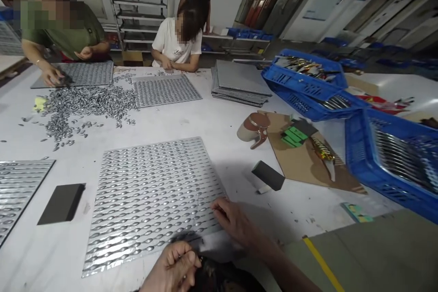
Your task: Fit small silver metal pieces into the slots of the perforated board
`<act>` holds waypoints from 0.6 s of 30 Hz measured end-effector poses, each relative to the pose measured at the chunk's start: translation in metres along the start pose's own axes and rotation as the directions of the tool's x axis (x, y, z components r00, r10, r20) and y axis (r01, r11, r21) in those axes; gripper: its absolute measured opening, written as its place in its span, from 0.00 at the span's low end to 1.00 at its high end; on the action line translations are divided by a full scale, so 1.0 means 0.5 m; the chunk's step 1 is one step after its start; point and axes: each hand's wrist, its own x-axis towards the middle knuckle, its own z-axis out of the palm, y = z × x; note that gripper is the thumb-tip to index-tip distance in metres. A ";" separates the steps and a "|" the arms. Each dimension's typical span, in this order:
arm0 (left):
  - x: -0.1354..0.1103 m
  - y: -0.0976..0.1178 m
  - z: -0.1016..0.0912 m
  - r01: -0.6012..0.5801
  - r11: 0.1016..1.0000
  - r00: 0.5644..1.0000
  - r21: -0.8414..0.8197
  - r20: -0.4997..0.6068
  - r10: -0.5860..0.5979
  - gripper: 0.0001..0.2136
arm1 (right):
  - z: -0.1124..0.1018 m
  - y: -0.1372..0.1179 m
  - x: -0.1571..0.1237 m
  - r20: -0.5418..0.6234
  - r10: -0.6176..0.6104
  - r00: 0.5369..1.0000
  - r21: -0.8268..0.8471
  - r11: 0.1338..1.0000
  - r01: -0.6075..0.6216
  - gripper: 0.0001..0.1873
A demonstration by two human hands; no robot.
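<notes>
Board [92, 270] is likely light, stiff, so take left/right edges (can't tell whether left grip [176, 264] or right grip [232, 219] holds anything)

A factory workshop: co-workers [177, 45] sit or stand around a white bench [181, 123] bearing heaped silvery pieces [99, 100] and blue crates [356, 141], with a metal rack [140, 2] behind and a yellow floor line [323, 262].

A white table [171, 123] carries studded boards [153, 196], metal pieces [92, 102], blue crates [357, 143].
</notes>
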 end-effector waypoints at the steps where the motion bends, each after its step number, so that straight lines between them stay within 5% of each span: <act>1: 0.001 0.000 0.001 -0.004 1.000 1.000 -0.011 -0.005 0.004 0.27 | -0.002 -0.007 0.001 0.028 0.042 0.999 0.009 0.999 -0.042 0.09; 9: 0.001 0.011 -0.002 0.011 1.000 1.000 0.013 0.025 -0.011 0.29 | 0.020 -0.035 0.014 0.038 0.133 0.990 0.196 0.971 -0.138 0.06; 13: 0.006 0.004 -0.003 0.004 1.000 1.000 0.025 0.017 -0.004 0.30 | 0.050 -0.037 0.019 0.048 0.224 0.973 0.404 0.887 -0.224 0.07; 18: 0.002 0.001 -0.005 -0.007 1.000 1.000 -0.011 0.002 0.007 0.27 | 0.076 -0.035 0.019 -0.031 0.225 0.974 0.301 0.931 -0.206 0.09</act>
